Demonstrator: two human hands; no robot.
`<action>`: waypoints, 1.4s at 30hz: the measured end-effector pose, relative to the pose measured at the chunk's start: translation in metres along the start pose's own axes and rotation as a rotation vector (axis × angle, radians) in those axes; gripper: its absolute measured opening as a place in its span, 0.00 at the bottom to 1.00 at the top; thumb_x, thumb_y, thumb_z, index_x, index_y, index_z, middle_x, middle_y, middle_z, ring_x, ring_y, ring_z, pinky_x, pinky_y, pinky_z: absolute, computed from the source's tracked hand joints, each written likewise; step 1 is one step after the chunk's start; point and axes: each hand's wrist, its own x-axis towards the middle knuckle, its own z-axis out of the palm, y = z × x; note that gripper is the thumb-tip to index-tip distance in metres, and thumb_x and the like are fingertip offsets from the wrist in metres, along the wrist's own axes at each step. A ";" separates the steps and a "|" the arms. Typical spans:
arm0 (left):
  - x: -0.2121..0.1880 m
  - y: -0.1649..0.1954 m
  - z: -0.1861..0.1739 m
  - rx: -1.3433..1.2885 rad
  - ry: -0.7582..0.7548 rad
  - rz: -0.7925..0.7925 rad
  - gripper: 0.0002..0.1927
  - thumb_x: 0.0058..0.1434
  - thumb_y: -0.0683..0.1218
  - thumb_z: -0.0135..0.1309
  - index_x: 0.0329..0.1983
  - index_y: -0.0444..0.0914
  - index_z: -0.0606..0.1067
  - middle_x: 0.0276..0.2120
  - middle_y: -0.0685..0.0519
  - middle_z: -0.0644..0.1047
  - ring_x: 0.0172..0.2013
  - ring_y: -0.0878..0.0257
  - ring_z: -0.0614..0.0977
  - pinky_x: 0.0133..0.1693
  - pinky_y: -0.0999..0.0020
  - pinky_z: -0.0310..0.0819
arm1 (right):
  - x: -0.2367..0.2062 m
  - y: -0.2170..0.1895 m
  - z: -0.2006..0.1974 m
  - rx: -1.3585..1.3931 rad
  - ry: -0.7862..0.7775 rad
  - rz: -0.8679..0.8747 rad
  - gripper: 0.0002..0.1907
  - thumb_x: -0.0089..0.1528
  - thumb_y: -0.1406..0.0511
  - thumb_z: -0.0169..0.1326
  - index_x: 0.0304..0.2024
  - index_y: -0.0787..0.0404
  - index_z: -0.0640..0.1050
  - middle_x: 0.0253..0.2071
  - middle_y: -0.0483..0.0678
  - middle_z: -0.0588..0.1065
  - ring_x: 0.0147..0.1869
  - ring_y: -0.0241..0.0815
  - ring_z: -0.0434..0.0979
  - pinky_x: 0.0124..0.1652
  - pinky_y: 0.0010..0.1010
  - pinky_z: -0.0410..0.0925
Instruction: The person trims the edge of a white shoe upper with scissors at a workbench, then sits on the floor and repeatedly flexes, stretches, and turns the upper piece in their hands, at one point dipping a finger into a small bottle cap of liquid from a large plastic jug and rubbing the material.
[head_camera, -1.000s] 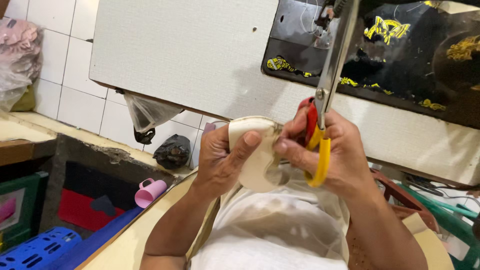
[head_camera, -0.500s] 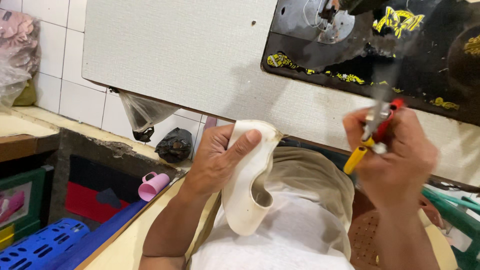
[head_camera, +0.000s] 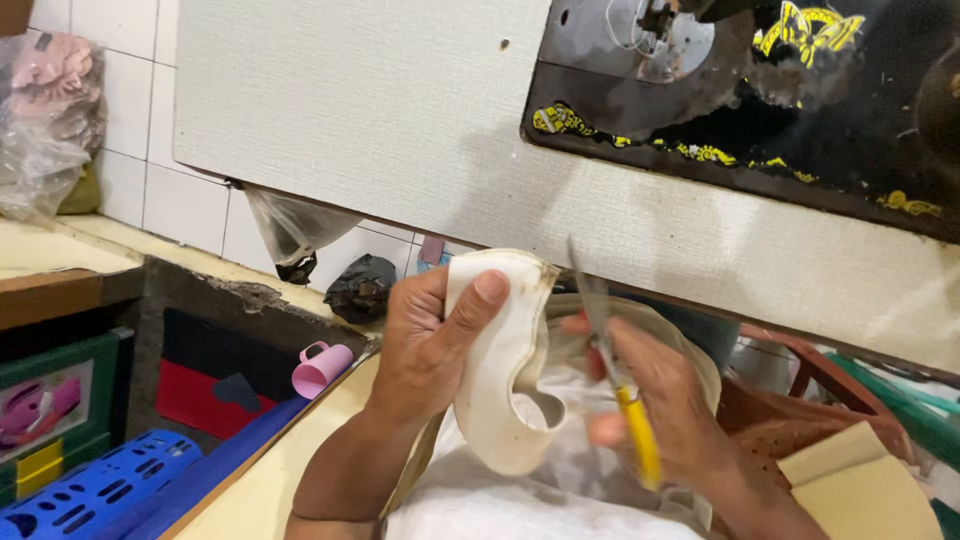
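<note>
My left hand (head_camera: 425, 345) grips a cream, curved piece of fabric (head_camera: 505, 365), thumb pressed on its top edge, just below the edge of the sewing table. My right hand (head_camera: 665, 410) holds yellow-handled scissors (head_camera: 615, 375), blades pointing up right beside the fabric's right edge. A black sewing machine base (head_camera: 760, 110) with yellow ornament sits on the white table top (head_camera: 380, 110) above. White cloth (head_camera: 500, 505) lies on my lap beneath both hands.
A pink cup (head_camera: 322, 368) lies on its side on a ledge at left. Blue plastic crate (head_camera: 85, 490) at lower left, green box (head_camera: 60, 410) beside it. Plastic bags (head_camera: 290, 230) hang under the table. A tan foam piece (head_camera: 860, 485) and brown chair (head_camera: 780, 415) lie at right.
My right hand swung the scissors away to the upper right, then brought them back down next to the fabric. The left hand kept holding the fabric.
</note>
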 end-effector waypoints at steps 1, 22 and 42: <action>-0.001 -0.002 0.001 -0.046 -0.005 -0.014 0.21 0.69 0.55 0.57 0.46 0.30 0.82 0.32 0.51 0.83 0.29 0.69 0.81 0.30 0.74 0.75 | 0.005 -0.001 0.004 -0.167 0.097 -0.046 0.56 0.55 0.27 0.37 0.58 0.67 0.75 0.30 0.44 0.72 0.32 0.37 0.76 0.30 0.30 0.71; 0.013 -0.012 0.005 -0.335 0.017 0.097 0.20 0.72 0.54 0.55 0.50 0.31 0.79 0.34 0.50 0.82 0.30 0.68 0.81 0.32 0.72 0.77 | 0.002 0.005 -0.006 -0.050 0.414 -0.005 0.35 0.55 0.41 0.61 0.49 0.64 0.82 0.25 0.40 0.74 0.28 0.30 0.77 0.29 0.24 0.71; 0.000 -0.020 0.018 0.303 -0.093 0.252 0.15 0.72 0.51 0.55 0.50 0.35 0.78 0.37 0.56 0.82 0.38 0.72 0.80 0.40 0.74 0.77 | 0.019 -0.044 -0.018 0.341 0.387 -0.241 0.27 0.56 0.70 0.70 0.49 0.60 0.67 0.53 0.53 0.77 0.46 0.31 0.73 0.44 0.22 0.69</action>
